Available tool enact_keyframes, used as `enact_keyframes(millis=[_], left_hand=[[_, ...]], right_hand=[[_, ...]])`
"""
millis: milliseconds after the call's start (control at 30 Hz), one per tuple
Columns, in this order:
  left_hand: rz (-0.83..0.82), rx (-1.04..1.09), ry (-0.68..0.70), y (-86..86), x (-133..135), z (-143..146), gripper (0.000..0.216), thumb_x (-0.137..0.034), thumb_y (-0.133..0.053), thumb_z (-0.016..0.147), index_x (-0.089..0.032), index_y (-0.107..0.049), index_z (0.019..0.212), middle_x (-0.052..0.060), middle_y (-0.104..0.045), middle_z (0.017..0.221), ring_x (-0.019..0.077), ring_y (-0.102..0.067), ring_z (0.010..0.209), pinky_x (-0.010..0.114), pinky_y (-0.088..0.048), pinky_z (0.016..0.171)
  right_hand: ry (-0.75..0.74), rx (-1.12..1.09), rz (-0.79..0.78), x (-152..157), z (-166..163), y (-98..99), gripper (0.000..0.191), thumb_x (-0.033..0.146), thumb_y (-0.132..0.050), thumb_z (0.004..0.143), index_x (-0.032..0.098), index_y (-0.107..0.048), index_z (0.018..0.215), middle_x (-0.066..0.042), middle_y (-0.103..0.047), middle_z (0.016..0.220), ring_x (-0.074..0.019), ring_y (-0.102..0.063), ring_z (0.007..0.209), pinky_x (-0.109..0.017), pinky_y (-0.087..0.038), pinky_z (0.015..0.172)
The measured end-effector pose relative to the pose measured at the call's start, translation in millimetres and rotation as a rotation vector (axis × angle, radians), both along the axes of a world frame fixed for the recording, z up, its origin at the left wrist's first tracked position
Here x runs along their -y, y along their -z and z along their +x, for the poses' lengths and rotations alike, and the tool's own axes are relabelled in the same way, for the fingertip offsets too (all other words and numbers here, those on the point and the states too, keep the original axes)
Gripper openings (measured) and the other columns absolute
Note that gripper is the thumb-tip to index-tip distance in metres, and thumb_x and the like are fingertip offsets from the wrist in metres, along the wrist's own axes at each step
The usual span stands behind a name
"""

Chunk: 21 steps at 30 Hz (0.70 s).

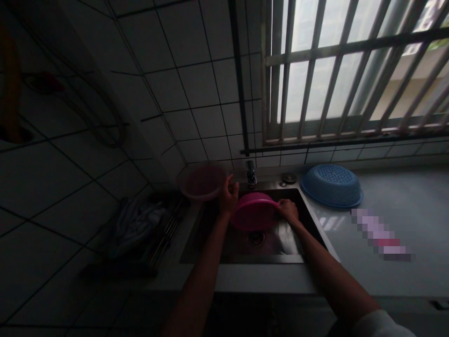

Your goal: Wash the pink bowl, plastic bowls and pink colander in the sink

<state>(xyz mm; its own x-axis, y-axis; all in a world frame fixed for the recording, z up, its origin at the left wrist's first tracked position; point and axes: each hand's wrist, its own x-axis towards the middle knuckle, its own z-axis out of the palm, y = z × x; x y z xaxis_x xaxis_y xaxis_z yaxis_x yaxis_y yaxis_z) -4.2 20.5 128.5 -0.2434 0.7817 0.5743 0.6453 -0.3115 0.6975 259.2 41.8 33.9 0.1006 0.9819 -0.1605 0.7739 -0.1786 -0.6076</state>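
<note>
A pink plastic colander (pixel 253 211) is tilted over the steel sink (pixel 308 224). My left hand (pixel 228 194) is closed on its left rim and my right hand (pixel 288 210) is closed on its right rim. The drain (pixel 256 238) lies just below the colander. The tap (pixel 250 173) stands behind it at the sink's back edge. A pink basin (pixel 203 181) sits at the sink's back left corner, close to my left hand.
A blue colander (pixel 331 185) lies upside down on the counter (pixel 403 206) right of the sink. A cloth (pixel 135 222) rests on a dark rack (pixel 164 234) to the left. Tiled walls and a barred window (pixel 351 70) stand behind.
</note>
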Motion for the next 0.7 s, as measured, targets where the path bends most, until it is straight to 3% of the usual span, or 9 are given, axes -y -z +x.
enact_keyframes(millis=[100,167,233,367,467,600,700], left_hand=[[0.054,-0.2,0.122,-34.6,-37,12,0.056,-0.033,-0.058,0.1,-0.023,-0.048,0.154,0.011,-0.057,0.157,0.0255,-0.056,0.142,0.045,-0.044,0.12],[0.007,-0.34,0.218,-46.9,-59,20,0.065,-0.031,-0.061,0.098,-0.024,-0.042,0.16,0.01,-0.046,0.166,0.025,-0.044,0.153,0.045,-0.037,0.126],[-0.066,-0.484,0.32,-51.2,-75,27,0.064,-0.031,-0.065,0.097,-0.022,-0.047,0.157,0.011,-0.045,0.167,0.0255,-0.044,0.154,0.045,-0.034,0.128],[-0.129,-0.592,0.276,-52.6,-91,38,0.043,-0.02,-0.055,0.101,-0.022,-0.065,0.143,0.01,-0.062,0.154,0.0248,-0.053,0.146,0.043,-0.038,0.125],[-0.175,-0.586,0.228,-58.5,-98,40,0.044,-0.014,-0.047,0.103,-0.027,-0.069,0.139,0.007,-0.068,0.147,0.0235,-0.062,0.138,0.04,-0.045,0.117],[-0.259,-0.555,0.189,-68.5,-108,41,0.039,-0.02,-0.049,0.104,-0.027,-0.073,0.133,0.008,-0.075,0.135,0.0273,-0.069,0.126,0.044,-0.048,0.112],[-0.195,-0.454,0.247,-66.8,-109,39,0.04,-0.02,-0.054,0.101,-0.027,-0.071,0.137,0.007,-0.071,0.142,0.0261,-0.065,0.133,0.043,-0.045,0.118]], right_hand=[[-0.012,-0.013,0.007,0,-1,1.9,0.034,0.052,-0.067,0.093,0.024,-0.082,0.104,-0.015,-0.081,0.104,-0.0298,-0.077,0.102,-0.027,-0.052,0.077],[-0.019,-0.02,0.002,1,0,2.7,0.035,0.054,-0.067,0.092,0.024,-0.083,0.101,-0.015,-0.081,0.102,-0.0302,-0.077,0.1,-0.028,-0.053,0.077],[-0.022,-0.019,-0.008,1,0,2.2,0.037,0.056,-0.067,0.091,0.024,-0.083,0.1,-0.016,-0.081,0.102,-0.0308,-0.077,0.101,-0.03,-0.053,0.079],[-0.013,-0.005,-0.015,1,0,0.0,0.035,0.055,-0.068,0.091,0.026,-0.083,0.103,-0.016,-0.08,0.109,-0.033,-0.076,0.107,-0.033,-0.055,0.083],[-0.022,0.006,-0.008,0,-1,-0.1,0.035,0.055,-0.065,0.094,0.027,-0.082,0.105,-0.016,-0.08,0.11,-0.0338,-0.075,0.109,-0.035,-0.055,0.085],[-0.037,0.024,-0.017,-1,-2,-0.1,0.037,0.055,-0.06,0.097,0.026,-0.081,0.107,-0.016,-0.079,0.111,-0.033,-0.075,0.109,-0.035,-0.054,0.086],[-0.067,0.045,-0.017,0,-1,-0.9,0.036,0.054,-0.061,0.097,0.025,-0.08,0.107,-0.016,-0.079,0.112,-0.0326,-0.075,0.109,-0.034,-0.054,0.086]])
